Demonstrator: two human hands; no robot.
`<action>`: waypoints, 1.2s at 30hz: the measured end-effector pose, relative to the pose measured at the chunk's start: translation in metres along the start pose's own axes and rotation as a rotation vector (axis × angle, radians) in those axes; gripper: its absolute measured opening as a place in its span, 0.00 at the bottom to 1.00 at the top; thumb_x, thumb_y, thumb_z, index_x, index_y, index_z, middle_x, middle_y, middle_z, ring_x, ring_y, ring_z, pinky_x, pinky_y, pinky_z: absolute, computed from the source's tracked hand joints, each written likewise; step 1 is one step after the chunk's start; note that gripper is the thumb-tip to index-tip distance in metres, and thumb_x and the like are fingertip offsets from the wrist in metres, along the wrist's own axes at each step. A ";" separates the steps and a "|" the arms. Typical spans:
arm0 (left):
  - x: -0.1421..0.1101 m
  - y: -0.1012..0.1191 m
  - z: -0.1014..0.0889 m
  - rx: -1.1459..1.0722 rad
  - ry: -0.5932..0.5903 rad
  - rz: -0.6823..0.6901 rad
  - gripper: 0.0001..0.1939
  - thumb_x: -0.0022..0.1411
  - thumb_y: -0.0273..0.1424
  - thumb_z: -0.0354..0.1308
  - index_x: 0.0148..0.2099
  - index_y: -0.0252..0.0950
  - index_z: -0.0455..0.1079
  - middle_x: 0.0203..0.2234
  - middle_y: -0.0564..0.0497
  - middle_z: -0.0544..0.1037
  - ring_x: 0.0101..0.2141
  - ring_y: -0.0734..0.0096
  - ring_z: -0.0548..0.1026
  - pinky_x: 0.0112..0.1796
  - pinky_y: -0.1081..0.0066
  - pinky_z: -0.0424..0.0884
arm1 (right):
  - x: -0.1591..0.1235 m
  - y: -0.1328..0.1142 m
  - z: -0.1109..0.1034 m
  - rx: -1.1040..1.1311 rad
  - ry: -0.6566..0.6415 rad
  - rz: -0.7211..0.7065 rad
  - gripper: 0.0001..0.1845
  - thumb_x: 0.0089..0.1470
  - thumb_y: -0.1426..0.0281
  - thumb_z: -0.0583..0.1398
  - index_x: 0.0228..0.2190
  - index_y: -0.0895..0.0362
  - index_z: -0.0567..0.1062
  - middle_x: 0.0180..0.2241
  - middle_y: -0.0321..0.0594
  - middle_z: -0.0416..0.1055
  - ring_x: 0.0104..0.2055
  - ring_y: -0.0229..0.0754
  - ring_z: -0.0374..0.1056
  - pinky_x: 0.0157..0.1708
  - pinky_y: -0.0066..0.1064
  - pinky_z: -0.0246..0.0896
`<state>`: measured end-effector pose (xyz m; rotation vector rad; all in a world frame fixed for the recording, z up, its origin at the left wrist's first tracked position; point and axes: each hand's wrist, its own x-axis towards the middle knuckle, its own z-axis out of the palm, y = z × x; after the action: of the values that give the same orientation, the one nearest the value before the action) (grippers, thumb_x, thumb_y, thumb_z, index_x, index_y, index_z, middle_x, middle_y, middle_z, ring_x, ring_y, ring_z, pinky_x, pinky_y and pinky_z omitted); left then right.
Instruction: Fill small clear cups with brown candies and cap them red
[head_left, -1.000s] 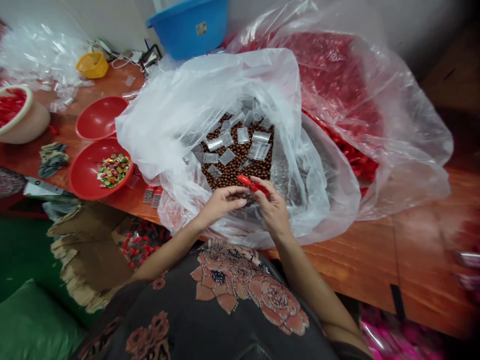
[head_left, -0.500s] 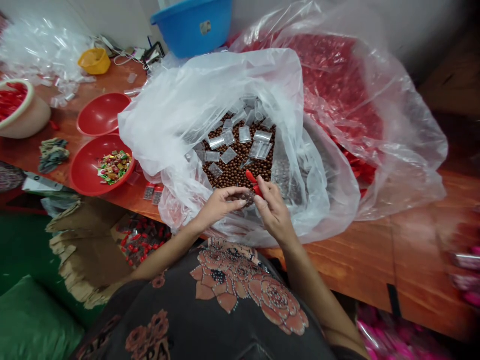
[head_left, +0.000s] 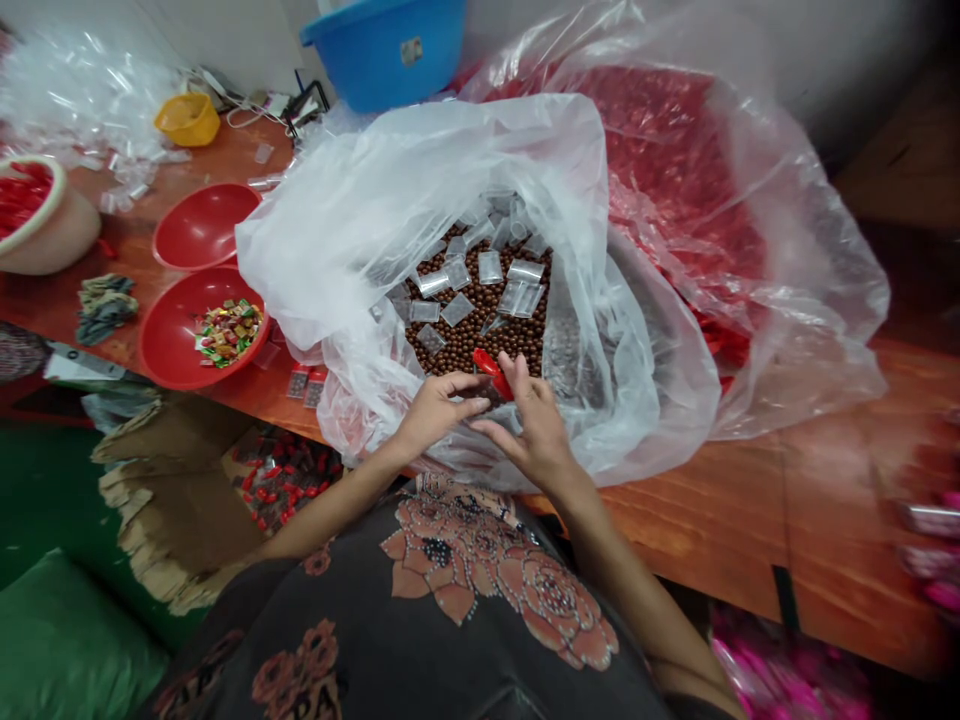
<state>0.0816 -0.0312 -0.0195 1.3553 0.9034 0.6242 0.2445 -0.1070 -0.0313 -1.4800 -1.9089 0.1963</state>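
Red piece [head_left: 489,366], one: glossy, apparently thin plastic; likely light, fairly stiff, slippery. Located above the near part of the brown balls [head_left: 469,345], between the hands. Best hold: a light pinch across its sides.

Clear case [head_left: 491,392], one: below the red piece, mostly hidden by fingers; probably rigid, prone to crack if squeezed; best held by its side walls.

Left hand [head_left: 435,418]: thumb and fingers nearly closed, the case apparently pinched at the tips.

Right hand [head_left: 538,428]: partly open, fingertips against the red piece, thumb spread toward the left hand.

Edges: soft, crumpled rim of the white bag [head_left: 517,125] around the balls, likely to snag; table [head_left: 697,500] edge near the torso. Open room: upward, above the balls.
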 end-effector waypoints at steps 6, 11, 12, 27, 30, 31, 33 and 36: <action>-0.003 0.000 0.005 -0.102 0.039 -0.032 0.17 0.49 0.29 0.68 0.43 0.33 0.79 0.36 0.46 0.82 0.35 0.68 0.78 0.44 0.64 0.73 | 0.002 0.010 0.009 -0.026 0.064 -0.157 0.55 0.56 0.64 0.63 0.69 0.58 0.33 0.62 0.56 0.60 0.62 0.52 0.60 0.55 0.47 0.64; -0.007 0.001 0.008 -0.177 0.054 -0.035 0.15 0.47 0.29 0.69 0.41 0.33 0.79 0.35 0.48 0.82 0.35 0.70 0.78 0.45 0.65 0.73 | 0.004 0.014 0.009 -0.009 0.070 -0.202 0.53 0.56 0.66 0.62 0.69 0.57 0.35 0.59 0.54 0.65 0.57 0.50 0.65 0.52 0.45 0.66; -0.008 0.002 0.009 -0.190 0.053 -0.043 0.15 0.47 0.29 0.69 0.41 0.33 0.79 0.35 0.48 0.82 0.35 0.70 0.78 0.44 0.65 0.73 | 0.004 0.014 0.008 0.012 0.060 -0.188 0.53 0.56 0.65 0.62 0.69 0.56 0.35 0.59 0.53 0.65 0.56 0.50 0.66 0.52 0.45 0.66; -0.003 0.013 0.015 -0.741 -0.180 -0.489 0.37 0.63 0.60 0.42 0.49 0.32 0.74 0.31 0.42 0.80 0.34 0.63 0.79 0.33 0.67 0.74 | 0.006 0.009 -0.003 0.033 -0.116 -0.203 0.63 0.54 0.55 0.62 0.66 0.54 0.20 0.66 0.48 0.55 0.68 0.50 0.52 0.64 0.52 0.50; -0.002 0.012 0.018 -0.719 -0.199 -0.506 0.38 0.64 0.60 0.39 0.49 0.33 0.75 0.29 0.42 0.80 0.31 0.64 0.79 0.29 0.69 0.72 | 0.006 0.007 0.000 0.054 -0.145 -0.196 0.63 0.54 0.53 0.62 0.66 0.56 0.20 0.67 0.50 0.51 0.69 0.50 0.49 0.67 0.54 0.44; -0.001 0.011 0.020 -0.698 -0.192 -0.499 0.39 0.64 0.60 0.39 0.49 0.33 0.75 0.28 0.42 0.80 0.30 0.64 0.78 0.27 0.70 0.71 | 0.006 0.007 0.001 0.063 -0.156 -0.182 0.63 0.54 0.53 0.62 0.66 0.55 0.20 0.67 0.50 0.50 0.70 0.50 0.48 0.67 0.55 0.43; 0.000 0.009 0.023 -0.646 -0.132 -0.461 0.40 0.63 0.61 0.38 0.48 0.33 0.76 0.27 0.42 0.79 0.28 0.66 0.77 0.23 0.72 0.67 | 0.008 0.010 0.003 0.103 -0.178 -0.146 0.63 0.54 0.51 0.61 0.67 0.55 0.21 0.68 0.50 0.48 0.70 0.51 0.46 0.67 0.54 0.45; 0.004 0.010 0.024 -0.595 0.021 -0.382 0.42 0.63 0.62 0.37 0.49 0.31 0.75 0.26 0.42 0.78 0.25 0.68 0.76 0.21 0.74 0.66 | 0.013 0.026 0.005 0.165 -0.095 -0.007 0.47 0.61 0.54 0.55 0.69 0.53 0.35 0.66 0.49 0.53 0.67 0.47 0.53 0.62 0.48 0.56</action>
<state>0.1047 -0.0395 -0.0105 0.6241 0.8719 0.5492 0.2609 -0.0852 -0.0427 -1.3752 -1.9222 0.4169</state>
